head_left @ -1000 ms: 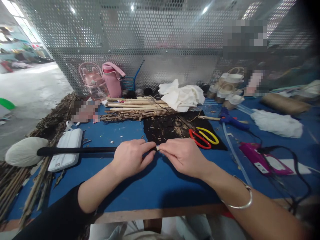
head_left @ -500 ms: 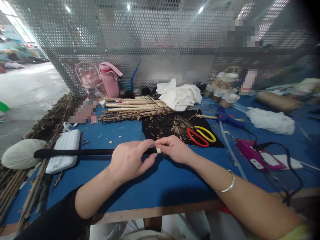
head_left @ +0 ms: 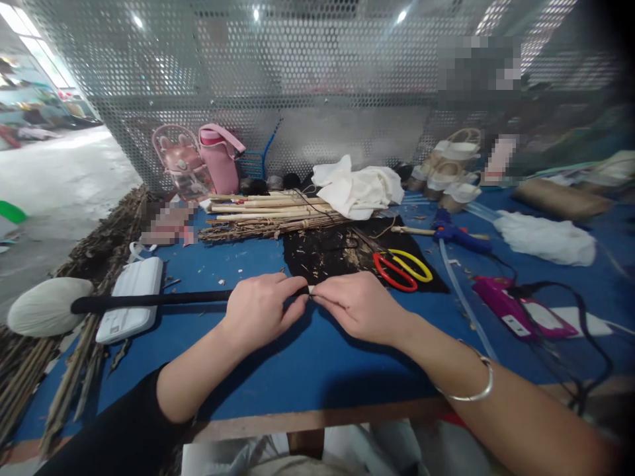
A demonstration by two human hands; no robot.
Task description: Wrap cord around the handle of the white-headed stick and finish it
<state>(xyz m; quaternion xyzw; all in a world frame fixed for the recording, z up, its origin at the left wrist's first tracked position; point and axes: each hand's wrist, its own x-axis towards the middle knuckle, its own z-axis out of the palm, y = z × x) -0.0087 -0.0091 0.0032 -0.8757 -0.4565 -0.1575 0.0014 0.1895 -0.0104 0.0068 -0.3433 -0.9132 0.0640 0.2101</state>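
A black-wrapped stick (head_left: 193, 298) lies level across the table, with a rounded white cloth-covered head (head_left: 48, 306) at its left end. My left hand (head_left: 260, 307) is closed around the stick near its right end. There my right hand (head_left: 354, 304) pinches at the tip, its thumb and fingertips pressed together. A bit of the pale bare end shows between the two hands. Whether a loose edge of the black wrapping is in the right fingers is hidden. Beyond the hands, scissors (head_left: 403, 270) with one red and one yellow handle rest on a black cloth (head_left: 322, 254).
Under the stick's left part sits a white power bank (head_left: 131, 301). Peeled sticks and twigs (head_left: 268, 215) lie behind, beside a white cloth (head_left: 358, 188). To the right are a blue glue gun (head_left: 459, 235) and a purple power strip (head_left: 526, 311) with cords. Pink bottles (head_left: 219, 162) stand at the back.
My right hand has turned and closed over the stick's tip, covering more of the pale end. My left hand keeps its hold on the stick. The view has shifted slightly.
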